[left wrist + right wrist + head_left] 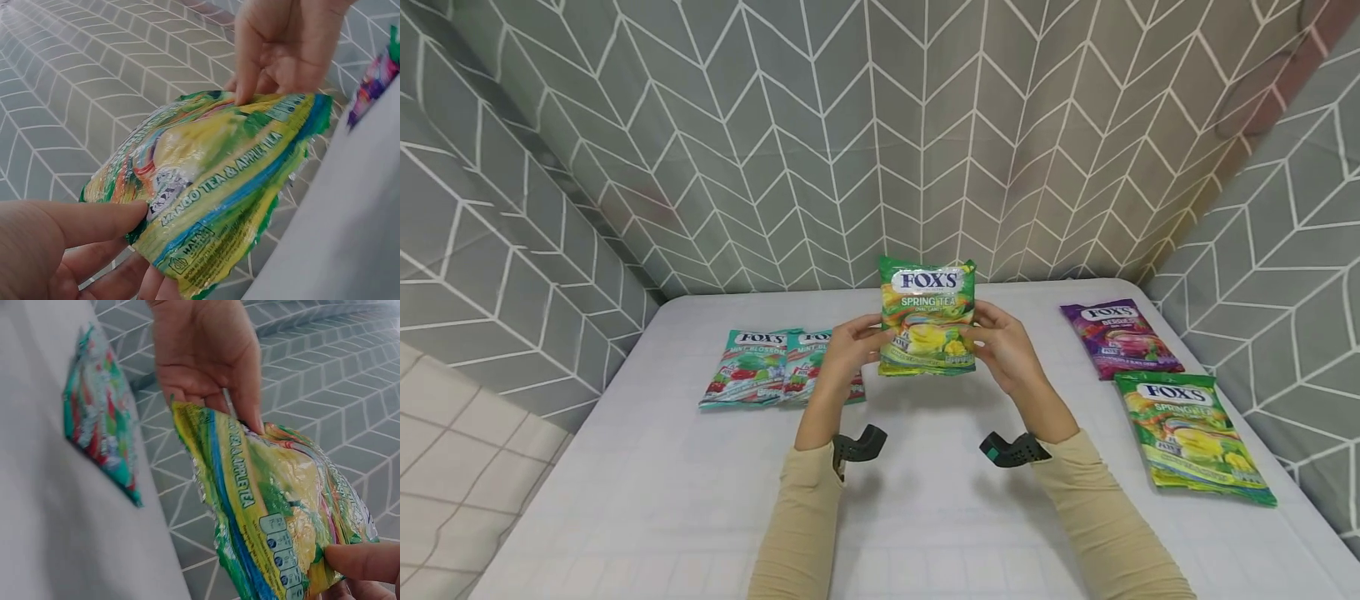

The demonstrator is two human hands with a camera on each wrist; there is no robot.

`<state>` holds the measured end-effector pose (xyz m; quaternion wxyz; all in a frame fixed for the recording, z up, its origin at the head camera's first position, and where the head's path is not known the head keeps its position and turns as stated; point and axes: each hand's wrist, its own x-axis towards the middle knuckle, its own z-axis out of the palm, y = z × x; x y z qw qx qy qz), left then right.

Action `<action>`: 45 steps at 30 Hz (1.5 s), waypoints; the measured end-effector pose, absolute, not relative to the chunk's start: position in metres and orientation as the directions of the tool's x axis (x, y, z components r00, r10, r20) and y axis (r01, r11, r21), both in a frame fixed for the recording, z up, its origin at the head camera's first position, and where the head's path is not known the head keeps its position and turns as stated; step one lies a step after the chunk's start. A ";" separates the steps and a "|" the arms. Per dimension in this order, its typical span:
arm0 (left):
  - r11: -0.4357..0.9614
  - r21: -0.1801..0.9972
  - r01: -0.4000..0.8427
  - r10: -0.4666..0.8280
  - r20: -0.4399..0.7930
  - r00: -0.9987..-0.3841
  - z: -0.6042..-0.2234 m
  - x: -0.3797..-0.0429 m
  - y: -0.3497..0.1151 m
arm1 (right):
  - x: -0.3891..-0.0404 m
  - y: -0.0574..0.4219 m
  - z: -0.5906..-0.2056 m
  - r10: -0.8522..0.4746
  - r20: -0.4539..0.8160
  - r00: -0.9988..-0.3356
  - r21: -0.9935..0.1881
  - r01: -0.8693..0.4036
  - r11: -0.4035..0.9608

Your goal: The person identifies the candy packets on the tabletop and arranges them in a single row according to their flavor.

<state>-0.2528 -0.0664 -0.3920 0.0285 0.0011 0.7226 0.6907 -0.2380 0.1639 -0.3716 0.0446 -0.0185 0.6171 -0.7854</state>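
Note:
A green and yellow bag of Fox's Spring Tea candy [927, 321] is held upright above the white table, its printed front toward the head camera. My left hand [852, 346] pinches its left edge, thumb in front and fingers behind. On the opposite edge my right hand [1006, 346] pinches the bag the same way. In the left wrist view the left thumb presses on the candy bag [206, 181] near a lower corner. The right wrist view shows the bag [281, 500] between both hands, its lower edge puckered.
Two teal Mint Blossom bags [748, 371] overlap on the table's left part, one partly behind my left arm. At the right lie a purple Berries bag [1122, 340] and another Spring Tea bag [1195, 437]. Patterned grey curtains [880, 150] surround the white table [700, 500].

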 end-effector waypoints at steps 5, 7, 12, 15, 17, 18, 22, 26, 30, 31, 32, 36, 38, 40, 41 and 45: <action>0.120 0.992 -0.039 0.014 -0.041 -0.999 -0.394 -0.248 -0.072 | -0.246 0.157 -0.380 -0.115 -0.065 -0.991 -0.986 0.081 -0.145; 0.166 0.985 -0.038 -0.006 -0.037 -0.999 -0.398 -0.249 -0.076 | -0.251 0.153 -0.385 -0.129 -0.085 -0.988 -0.987 0.101 -0.124; 0.259 0.965 -0.041 -0.056 -0.027 -0.998 -0.405 -0.249 -0.084 | -0.261 0.143 -0.398 -0.160 -0.135 -0.978 -0.985 0.150 -0.086; 0.320 0.947 -0.032 -0.071 -0.010 -0.997 -0.409 -0.249 -0.088 | -0.266 0.139 -0.405 -0.178 -0.152 -0.972 -0.986 0.162 -0.044; 0.367 0.930 -0.036 -0.081 -0.006 -0.997 -0.411 -0.250 -0.089 | -0.269 0.136 -0.409 -0.186 -0.162 -0.969 -0.986 0.168 -0.016; 0.395 0.918 -0.038 -0.086 -0.004 -0.996 -0.412 -0.250 -0.090 | -0.270 0.134 -0.412 -0.191 -0.167 -0.967 -0.985 0.171 -0.002; 0.493 0.869 -0.053 -0.106 -0.001 -0.994 -0.419 -0.253 -0.093 | -0.274 0.130 -0.418 -0.194 -0.189 -0.963 -0.982 0.184 0.044; 0.545 0.836 -0.065 -0.122 0.002 -0.993 -0.425 -0.256 -0.093 | -0.275 0.128 -0.423 -0.193 -0.203 -0.960 -0.978 0.189 0.089; 0.589 0.804 -0.077 -0.133 0.002 -0.991 -0.428 -0.256 -0.092 | -0.276 0.126 -0.429 -0.192 -0.216 -0.957 -0.974 0.197 0.110; 0.602 0.795 -0.081 -0.135 0.002 -0.991 -0.428 -0.256 -0.092 | -0.277 0.126 -0.430 -0.189 -0.219 -0.957 -0.973 0.200 0.115; 0.615 0.784 -0.081 -0.136 0.005 -0.991 -0.428 -0.256 -0.092 | -0.277 0.125 -0.431 -0.188 -0.217 -0.958 -0.973 0.196 0.123; 0.660 0.747 -0.082 -0.130 0.006 -0.991 -0.427 -0.254 -0.091 | -0.276 0.124 -0.435 -0.171 -0.200 -0.965 -0.968 0.168 0.185; 0.672 0.736 -0.081 -0.127 0.007 -0.992 -0.427 -0.253 -0.090 | -0.277 0.123 -0.437 -0.162 -0.184 -0.970 -0.963 0.145 0.225; 0.681 0.728 -0.077 -0.128 0.014 -0.992 -0.427 -0.252 -0.090 | -0.277 0.122 -0.440 -0.155 -0.167 -0.974 -0.956 0.122 0.266; 0.685 0.725 -0.077 -0.131 0.019 -0.991 -0.427 -0.251 -0.089 | -0.278 0.122 -0.441 -0.152 -0.160 -0.975 -0.951 0.111 0.287; 0.719 0.690 -0.083 -0.148 0.036 -0.988 -0.427 -0.248 -0.086 | -0.279 0.123 -0.444 -0.149 -0.145 -0.978 -0.921 0.078 0.382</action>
